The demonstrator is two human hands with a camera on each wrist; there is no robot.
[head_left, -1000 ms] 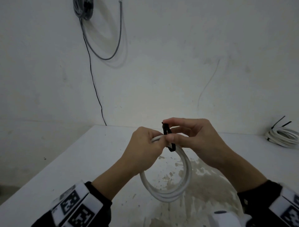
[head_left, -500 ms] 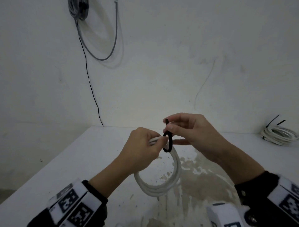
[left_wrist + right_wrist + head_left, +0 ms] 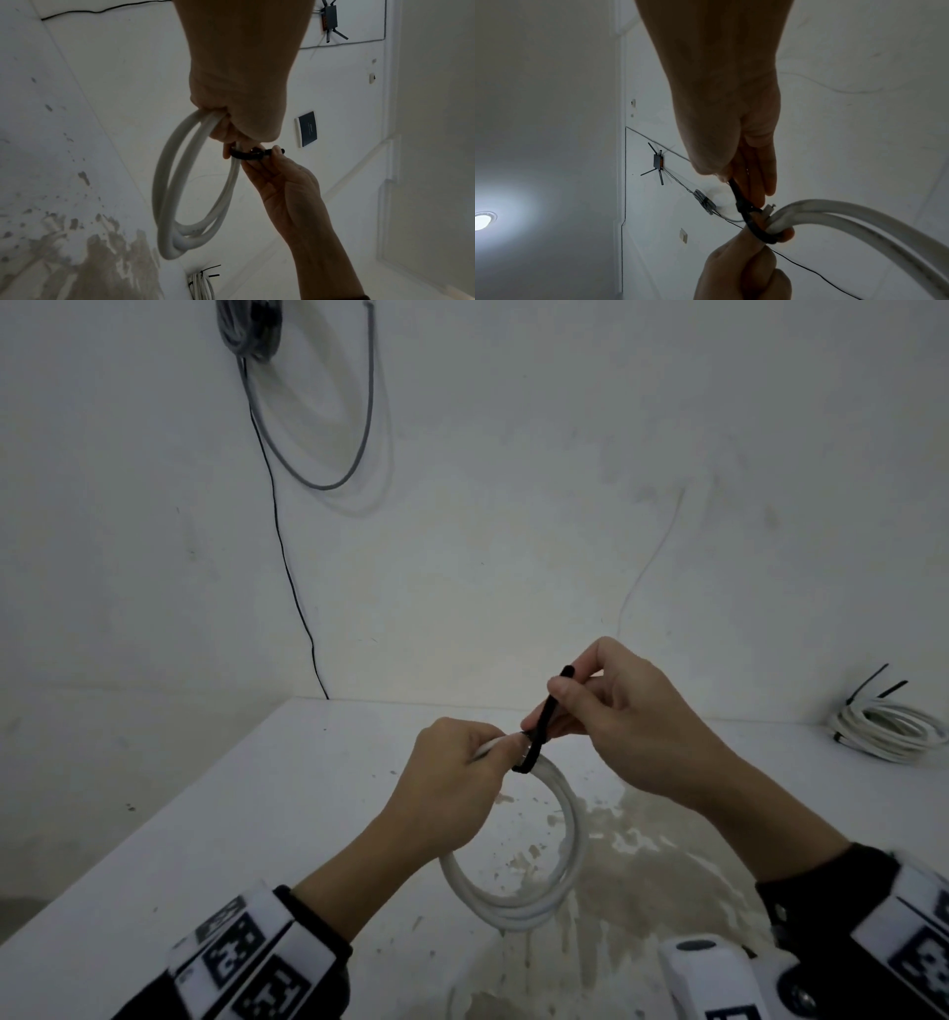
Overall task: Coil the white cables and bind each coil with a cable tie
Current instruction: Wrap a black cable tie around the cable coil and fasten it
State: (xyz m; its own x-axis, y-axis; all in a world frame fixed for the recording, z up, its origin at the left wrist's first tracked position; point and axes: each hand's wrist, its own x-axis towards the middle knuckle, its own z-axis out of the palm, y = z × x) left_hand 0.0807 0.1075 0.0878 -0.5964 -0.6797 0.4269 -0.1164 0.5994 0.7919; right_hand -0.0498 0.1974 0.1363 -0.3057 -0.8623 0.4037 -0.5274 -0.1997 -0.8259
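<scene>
My left hand (image 3: 452, 778) grips the top of a white cable coil (image 3: 524, 901) that hangs above the white table (image 3: 257, 814). A black cable tie (image 3: 539, 726) is looped around the strands just beside my left fingers. My right hand (image 3: 616, 711) pinches the tie's free end and holds it up and to the right. In the left wrist view the coil (image 3: 180, 192) hangs from my fist and the tie (image 3: 246, 155) circles the strands. In the right wrist view the tie (image 3: 746, 209) runs from my fingers down around the coil (image 3: 834, 215).
A second white coil (image 3: 888, 731), bound with black ties, lies at the table's far right. A grey cable bundle (image 3: 251, 325) and a thin black wire (image 3: 287, 567) hang on the wall behind. The tabletop near me is stained.
My right hand has risen up and to the right with the tie's free end, and the loop around the strands has shrunk. The left hand keeps its grip on the coil.
</scene>
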